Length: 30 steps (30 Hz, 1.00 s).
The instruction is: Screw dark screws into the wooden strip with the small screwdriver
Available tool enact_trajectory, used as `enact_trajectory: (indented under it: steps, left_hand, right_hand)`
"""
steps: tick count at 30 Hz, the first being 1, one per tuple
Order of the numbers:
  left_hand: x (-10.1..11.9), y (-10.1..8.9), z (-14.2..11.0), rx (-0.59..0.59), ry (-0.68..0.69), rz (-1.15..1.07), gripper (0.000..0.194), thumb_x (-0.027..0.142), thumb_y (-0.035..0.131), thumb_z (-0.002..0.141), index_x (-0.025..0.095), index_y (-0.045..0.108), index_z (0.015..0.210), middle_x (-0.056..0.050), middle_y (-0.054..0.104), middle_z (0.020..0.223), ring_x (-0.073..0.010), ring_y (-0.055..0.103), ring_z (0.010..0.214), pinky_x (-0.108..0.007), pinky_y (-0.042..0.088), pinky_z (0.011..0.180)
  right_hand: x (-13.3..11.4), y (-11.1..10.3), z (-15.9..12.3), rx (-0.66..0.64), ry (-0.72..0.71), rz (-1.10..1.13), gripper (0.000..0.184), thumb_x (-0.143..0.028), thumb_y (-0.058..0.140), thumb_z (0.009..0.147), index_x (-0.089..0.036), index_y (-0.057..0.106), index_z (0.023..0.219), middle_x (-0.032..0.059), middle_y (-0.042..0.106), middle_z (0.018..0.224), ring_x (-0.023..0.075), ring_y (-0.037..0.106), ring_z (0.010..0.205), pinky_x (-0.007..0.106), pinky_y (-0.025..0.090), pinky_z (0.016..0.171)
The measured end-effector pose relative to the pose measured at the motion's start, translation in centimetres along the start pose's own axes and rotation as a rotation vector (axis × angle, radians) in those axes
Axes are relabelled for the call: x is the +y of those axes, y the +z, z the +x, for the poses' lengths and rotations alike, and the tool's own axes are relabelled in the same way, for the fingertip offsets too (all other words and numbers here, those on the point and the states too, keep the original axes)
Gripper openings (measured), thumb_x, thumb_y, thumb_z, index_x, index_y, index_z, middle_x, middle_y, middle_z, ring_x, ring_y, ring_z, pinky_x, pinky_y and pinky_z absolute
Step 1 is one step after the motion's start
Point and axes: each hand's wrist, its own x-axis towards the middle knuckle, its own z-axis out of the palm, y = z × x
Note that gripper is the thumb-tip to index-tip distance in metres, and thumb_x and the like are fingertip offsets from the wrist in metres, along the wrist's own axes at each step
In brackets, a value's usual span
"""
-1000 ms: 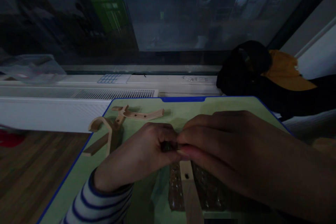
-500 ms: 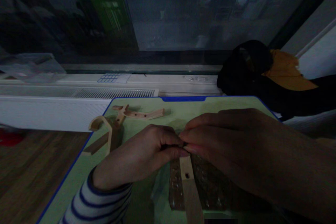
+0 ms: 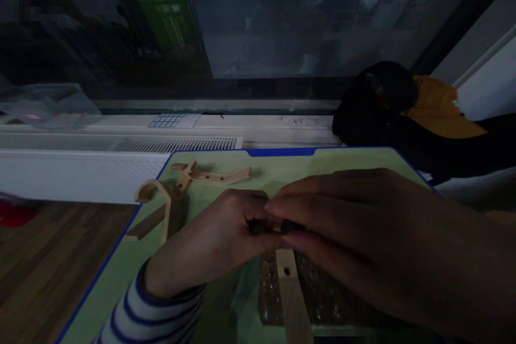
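My left hand (image 3: 209, 242) and my right hand (image 3: 355, 231) meet fingertip to fingertip over the green mat (image 3: 133, 274). Both pinch the same small dark object (image 3: 266, 226), too dim to name. Just below the fingers a pale wooden strip (image 3: 291, 295) with a hole lies across a dark bubble-wrap sheet (image 3: 322, 295). My left sleeve is striped blue and white.
Curved wooden pieces (image 3: 169, 199) and a flat drilled wooden bar (image 3: 220, 176) lie at the mat's far left. A white radiator ledge (image 3: 121, 145) runs below the window. A black and orange bundle of clothing (image 3: 407, 113) sits at the right. Wooden floor shows left.
The fingers of both hands have shifted slightly around the small dark object; the right fingertips now reach further left over it. The wooden parts have not moved.
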Motion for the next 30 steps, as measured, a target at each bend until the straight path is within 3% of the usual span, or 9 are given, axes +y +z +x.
enact_trajectory:
  steps: [2,7,10,12,15,20,23,27,30]
  left_hand:
    - [0.0,0.0,0.1,0.0,0.02,-0.02,0.012,0.022,0.064,0.078,0.017,0.062,0.067,0.006,0.059,0.064,-0.0086,0.058,0.064,-0.017,0.041,0.058]
    - [0.0,-0.2,0.1,-0.039,0.028,-0.088,0.017,0.017,0.061,0.08,0.017,0.062,0.063,0.007,0.061,0.066,-0.0051,0.056,0.062,-0.013,0.04,0.058]
    - [-0.1,-0.3,0.1,-0.086,0.031,-0.134,0.018,0.01,0.057,0.081,0.018,0.064,0.067,0.007,0.065,0.07,-0.0047,0.058,0.066,-0.012,0.041,0.06]
    - [-0.1,-0.3,0.0,-0.121,0.041,-0.161,0.021,0.006,0.053,0.082,0.018,0.065,0.069,0.008,0.066,0.072,-0.0049,0.06,0.068,-0.012,0.042,0.062]
    - [-0.1,-0.3,-0.1,-0.15,0.03,-0.172,0.023,0.005,0.05,0.083,0.02,0.067,0.077,0.007,0.067,0.074,-0.0067,0.061,0.072,-0.014,0.044,0.066]
    - [-0.3,0.0,-0.2,-0.046,0.003,-0.066,0.009,0.019,0.059,0.08,0.02,0.067,0.079,0.005,0.062,0.065,-0.0106,0.059,0.065,-0.018,0.044,0.059]
    - [-0.2,0.1,-0.1,-0.013,-0.039,-0.032,0.011,0.028,0.063,0.077,0.018,0.067,0.075,0.004,0.06,0.065,-0.0108,0.057,0.061,-0.019,0.044,0.057]
    - [-0.2,0.2,0.0,-0.014,-0.015,-0.079,0.008,0.025,0.061,0.079,0.018,0.066,0.076,0.004,0.061,0.069,-0.01,0.058,0.065,-0.019,0.045,0.062]
    - [-0.3,0.3,0.0,-0.016,0.015,-0.132,0.01,0.02,0.06,0.08,0.019,0.066,0.071,0.004,0.062,0.071,-0.0095,0.058,0.068,-0.018,0.044,0.064]
  right_hand:
    - [-0.1,-0.2,0.0,0.025,-0.033,0.014,0.031,-0.013,0.05,0.082,-0.02,0.054,0.112,0.0029,0.063,0.113,0.0171,0.061,0.094,0.024,0.048,0.067]
    - [0.0,-0.8,0.7,-0.172,-0.011,0.14,0.02,-0.003,0.051,0.078,-0.02,0.059,0.085,-0.0029,0.067,0.092,0.0127,0.062,0.078,0.025,0.048,0.068]
    - [0.4,-0.1,0.8,-0.162,-0.023,0.081,0.02,-0.004,0.052,0.079,-0.02,0.058,0.089,-0.0017,0.067,0.09,0.0138,0.062,0.075,0.027,0.048,0.066]
    - [0.7,0.7,0.5,-0.101,-0.092,0.034,0.023,-0.004,0.05,0.079,-0.02,0.056,0.096,0.0006,0.067,0.096,0.0163,0.062,0.082,0.029,0.048,0.068]
    - [1.1,1.5,0.1,-0.107,-0.114,0.017,0.03,-0.003,0.047,0.08,-0.021,0.053,0.103,0.0002,0.066,0.099,0.0177,0.061,0.089,0.031,0.048,0.072]
    - [0.8,1.1,0.2,-0.103,-0.065,0.023,0.028,-0.005,0.048,0.082,-0.021,0.054,0.104,-0.0014,0.066,0.098,0.0152,0.062,0.084,0.03,0.048,0.074]
    - [0.3,0.9,0.4,-0.083,-0.008,0.041,0.024,-0.011,0.053,0.083,-0.022,0.055,0.103,-0.0021,0.066,0.097,0.0134,0.062,0.081,0.027,0.048,0.071]
    - [0.1,0.6,0.0,0.012,-0.006,0.029,0.027,-0.016,0.053,0.083,-0.021,0.055,0.11,0.0024,0.063,0.112,0.0167,0.062,0.091,0.025,0.049,0.066]
    - [0.2,-0.1,-0.1,-0.003,-0.032,0.116,0.027,-0.011,0.052,0.081,-0.021,0.058,0.105,0.0027,0.064,0.112,0.0168,0.062,0.092,0.024,0.049,0.064]
